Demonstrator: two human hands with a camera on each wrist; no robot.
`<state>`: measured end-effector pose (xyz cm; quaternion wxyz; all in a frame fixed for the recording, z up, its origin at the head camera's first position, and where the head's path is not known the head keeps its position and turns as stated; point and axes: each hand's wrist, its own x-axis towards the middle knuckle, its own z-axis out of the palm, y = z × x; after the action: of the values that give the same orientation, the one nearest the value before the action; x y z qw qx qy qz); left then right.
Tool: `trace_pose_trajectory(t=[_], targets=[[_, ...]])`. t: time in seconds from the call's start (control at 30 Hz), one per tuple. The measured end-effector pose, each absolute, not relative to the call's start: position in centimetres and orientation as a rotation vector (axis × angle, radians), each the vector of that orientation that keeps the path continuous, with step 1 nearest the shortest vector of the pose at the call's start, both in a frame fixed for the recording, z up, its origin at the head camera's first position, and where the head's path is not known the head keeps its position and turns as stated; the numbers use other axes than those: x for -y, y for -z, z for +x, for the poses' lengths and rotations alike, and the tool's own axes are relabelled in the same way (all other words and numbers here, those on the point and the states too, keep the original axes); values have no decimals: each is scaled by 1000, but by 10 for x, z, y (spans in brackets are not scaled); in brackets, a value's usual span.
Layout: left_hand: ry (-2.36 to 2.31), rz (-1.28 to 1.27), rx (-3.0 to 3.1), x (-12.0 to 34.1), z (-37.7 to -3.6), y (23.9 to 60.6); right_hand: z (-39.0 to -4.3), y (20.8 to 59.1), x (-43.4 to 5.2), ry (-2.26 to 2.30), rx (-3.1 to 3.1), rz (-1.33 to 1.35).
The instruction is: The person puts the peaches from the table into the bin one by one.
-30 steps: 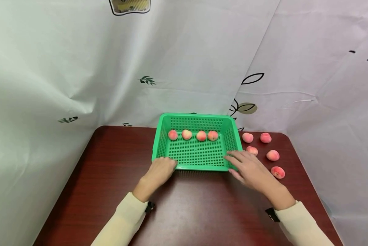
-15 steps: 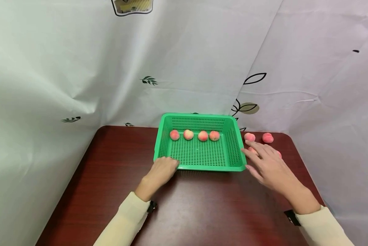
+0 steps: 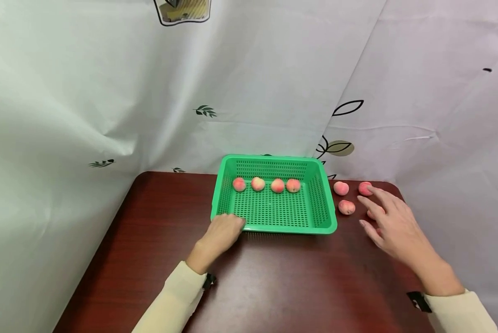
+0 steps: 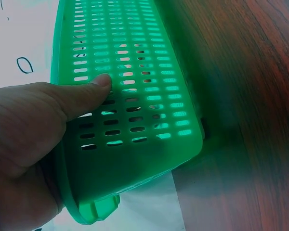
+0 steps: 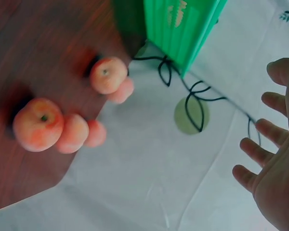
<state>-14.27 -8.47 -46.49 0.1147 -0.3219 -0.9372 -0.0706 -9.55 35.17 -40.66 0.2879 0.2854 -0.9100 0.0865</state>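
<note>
A green plastic basket with slotted walls stands at the back of the table, holding several peaches in a row along its far side. My left hand grips its front rim near the left corner; in the left wrist view the thumb presses the outer wall. Right of the basket lie several loose peaches. Over the right-hand ones hovers my right hand, fingers spread and holding nothing; it partly covers them. The right wrist view shows these loose peaches apart from the hand.
The dark red wooden table has rounded back corners. White patterned sheeting hangs behind it and along both sides, close behind the basket.
My right hand has moved right, from the basket's front right corner to above the loose peaches. My left hand keeps its grip on the rim. The view has shifted slightly.
</note>
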Motion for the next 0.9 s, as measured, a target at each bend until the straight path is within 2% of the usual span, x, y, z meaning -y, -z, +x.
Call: trace_pose_trajectory(t=[0.43, 0.9], targets=[[180, -947, 2716, 85, -141, 462, -86, 437, -382, -301, 2622, 580], [193, -939, 2725, 85, -141, 462, -74, 460, -396, -180, 2956, 367]])
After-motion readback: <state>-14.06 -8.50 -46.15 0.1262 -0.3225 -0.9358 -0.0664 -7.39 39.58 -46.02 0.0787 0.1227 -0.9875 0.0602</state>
